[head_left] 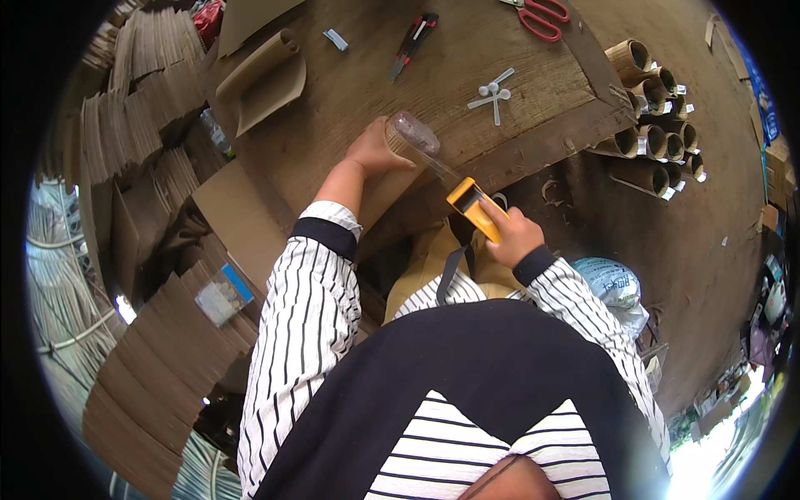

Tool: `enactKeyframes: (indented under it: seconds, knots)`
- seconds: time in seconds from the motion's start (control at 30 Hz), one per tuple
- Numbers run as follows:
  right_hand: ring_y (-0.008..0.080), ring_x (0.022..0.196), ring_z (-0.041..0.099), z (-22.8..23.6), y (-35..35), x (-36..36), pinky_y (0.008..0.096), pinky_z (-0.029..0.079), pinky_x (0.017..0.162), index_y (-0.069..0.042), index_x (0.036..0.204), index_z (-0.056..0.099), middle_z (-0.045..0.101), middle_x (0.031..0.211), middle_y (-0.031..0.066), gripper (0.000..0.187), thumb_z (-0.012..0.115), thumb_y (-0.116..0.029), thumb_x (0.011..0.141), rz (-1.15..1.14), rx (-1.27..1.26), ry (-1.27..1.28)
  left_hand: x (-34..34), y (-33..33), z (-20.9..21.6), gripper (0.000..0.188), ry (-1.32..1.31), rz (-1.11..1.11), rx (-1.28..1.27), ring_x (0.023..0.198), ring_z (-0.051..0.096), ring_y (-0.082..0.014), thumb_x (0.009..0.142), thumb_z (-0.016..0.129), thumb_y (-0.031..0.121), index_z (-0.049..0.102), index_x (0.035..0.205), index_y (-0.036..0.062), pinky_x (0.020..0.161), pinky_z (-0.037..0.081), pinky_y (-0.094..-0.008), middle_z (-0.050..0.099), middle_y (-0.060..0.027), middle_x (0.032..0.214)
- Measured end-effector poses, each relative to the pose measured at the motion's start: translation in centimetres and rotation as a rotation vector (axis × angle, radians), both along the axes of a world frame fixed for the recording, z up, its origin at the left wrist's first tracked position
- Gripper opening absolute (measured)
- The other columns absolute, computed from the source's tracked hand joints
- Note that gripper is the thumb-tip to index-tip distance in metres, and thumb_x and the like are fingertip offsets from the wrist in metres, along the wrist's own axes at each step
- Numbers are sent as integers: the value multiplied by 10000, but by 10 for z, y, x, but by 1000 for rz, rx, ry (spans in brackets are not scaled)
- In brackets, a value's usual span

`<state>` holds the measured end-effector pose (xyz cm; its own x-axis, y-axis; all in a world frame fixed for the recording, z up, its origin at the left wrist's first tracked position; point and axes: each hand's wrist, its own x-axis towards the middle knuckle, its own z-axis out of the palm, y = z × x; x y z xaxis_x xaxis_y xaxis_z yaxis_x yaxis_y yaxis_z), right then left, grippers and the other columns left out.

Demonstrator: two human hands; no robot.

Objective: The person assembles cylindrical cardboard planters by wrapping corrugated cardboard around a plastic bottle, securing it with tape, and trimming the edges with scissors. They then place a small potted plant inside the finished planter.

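Observation:
My left hand [375,152] is wrapped round a brown cardboard roll [398,146] over the wooden table, its fingers partly hidden by the roll. Clear plastic [415,133] covers the roll's far end. A see-through strip [442,171] stretches from the roll to a yellow tape dispenser [477,210], which my right hand [515,233] grips with the fingers closed on its body. Just beyond the roll, several small white plastic spoons [495,93] lie crossed on the tabletop. A red and black utility knife [414,46] rests farther back.
Red-handled scissors [542,18] lie at the table's far edge. A curled brown sheet [271,79] and a small pale blue packet [336,39] are at the left. Stacked brown rolls [654,121] stand right of the table [533,133]. Cardboard stacks [150,367] crowd the left side.

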<state>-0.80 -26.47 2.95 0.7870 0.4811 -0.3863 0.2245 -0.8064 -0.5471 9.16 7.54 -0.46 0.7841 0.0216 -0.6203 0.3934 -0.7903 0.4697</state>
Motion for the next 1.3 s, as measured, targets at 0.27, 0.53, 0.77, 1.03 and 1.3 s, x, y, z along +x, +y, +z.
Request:
enactKeyframes:
  seconds: [0.27, 0.53, 0.77, 1.03, 1.3]
  knots:
    - [329, 695, 659, -13, 74, 34, 428, 549, 645, -315, 1371, 558, 584, 847, 143, 692, 751, -263, 709, -96, -14, -12, 36, 62, -25, 988, 240, 14, -521, 1251, 537, -268, 584, 910, 271, 455, 1423, 17, 1090, 379, -353, 590, -147, 1313]
    - [334, 707, 655, -1, 147, 71, 434, 558, 660, -328, 1396, 525, 570, 837, 132, 719, 744, -258, 716, -114, 111, -151, 42, 130, -14, 784, -38, 326, -245, 1299, 507, -293, 727, 798, 160, 475, 1436, 73, 1081, 419, -377, 551, -161, 1381]
    - [349, 752, 672, 13, 211, 120, 450, 562, 689, -318, 1391, 530, 612, 876, 161, 708, 750, -270, 719, -127, 172, -142, 11, 62, -3, 1091, -406, -34, 493, 1381, 351, -319, 638, 826, 464, 278, 1506, 94, 1120, 307, -453, 371, -134, 1493]
    - [323, 664, 648, 77, 136, 105, 426, 549, 600, -274, 1363, 558, 573, 794, 115, 707, 766, -245, 688, 22, 193, -186, 15, 71, -16, 1086, -339, 36, 539, 1329, 385, -335, 629, 830, 446, 254, 1495, 133, 1064, 361, -480, 371, -108, 1463]
    - [343, 745, 670, 11, 136, 116, 441, 551, 671, -297, 1374, 549, 615, 861, 143, 679, 755, -245, 729, 41, -72, -85, 48, 99, 13, 1196, -99, 37, 302, 1384, 389, -312, 549, 889, 433, 266, 1522, 126, 1125, 367, -410, 384, -133, 1505]
